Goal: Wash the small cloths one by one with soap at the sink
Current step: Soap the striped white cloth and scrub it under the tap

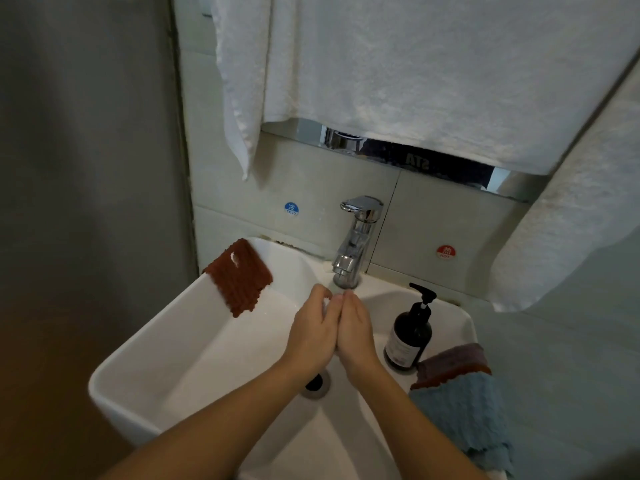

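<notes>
Head view, hands: left hand (313, 332) and right hand (355, 329) meet palm to palm under the faucet (356, 244), fingers fairly straight, holding no cloth; something small and pale shows between the fingertips, perhaps lather, too small to tell.
Cloths waiting: blue cloth (464, 420) with a brown-and-mauve cloth (453, 365) stacked on the sink's right ledge, beside the right forearm; the right hand is nearer.
Brown cloth (239, 277): draped over the left rim, long axis running down into the basin, up-left of the left hand.
Sink (145, 386): basin holds no cloth; drain partly hidden.
Soap bottle (410, 332): upright, just right of the right hand.
</notes>
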Demonstrator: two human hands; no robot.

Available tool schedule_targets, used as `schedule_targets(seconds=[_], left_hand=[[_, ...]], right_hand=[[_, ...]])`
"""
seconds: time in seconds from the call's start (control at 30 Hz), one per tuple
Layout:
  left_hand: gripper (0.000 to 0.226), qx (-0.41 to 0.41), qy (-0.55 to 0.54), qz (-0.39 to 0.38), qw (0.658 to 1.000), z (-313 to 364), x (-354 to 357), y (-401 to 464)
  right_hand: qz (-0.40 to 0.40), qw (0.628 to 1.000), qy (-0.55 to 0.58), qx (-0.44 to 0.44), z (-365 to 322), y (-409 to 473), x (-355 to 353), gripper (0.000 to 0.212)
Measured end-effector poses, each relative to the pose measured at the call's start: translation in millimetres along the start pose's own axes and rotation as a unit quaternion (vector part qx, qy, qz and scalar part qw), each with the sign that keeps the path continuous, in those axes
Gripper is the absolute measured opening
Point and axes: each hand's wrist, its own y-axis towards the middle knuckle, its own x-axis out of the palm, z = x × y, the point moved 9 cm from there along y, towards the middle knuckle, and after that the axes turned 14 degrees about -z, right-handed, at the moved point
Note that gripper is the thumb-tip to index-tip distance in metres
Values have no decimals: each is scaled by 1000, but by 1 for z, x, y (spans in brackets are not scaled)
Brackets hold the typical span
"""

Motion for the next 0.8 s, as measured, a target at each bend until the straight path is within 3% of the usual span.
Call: schedule_targets(seconds=[0.2, 0.53, 0.7, 0.8], left_hand=[[27, 21, 104, -7, 994, 9, -1, -1], [28, 24, 181, -21, 983, 2, -1, 9], [28, -80, 57, -67, 993, -21, -13, 13], [28, -136, 3, -106, 985, -29, -19, 15]], right_hand=[[0, 999, -36, 6, -1, 0, -4, 41], [10, 998, -50, 38, 7, 4, -2, 31], [-30, 999, -35, 21, 2, -3, -3, 22], [-62, 996, -56, 23, -1, -5, -10, 33]])
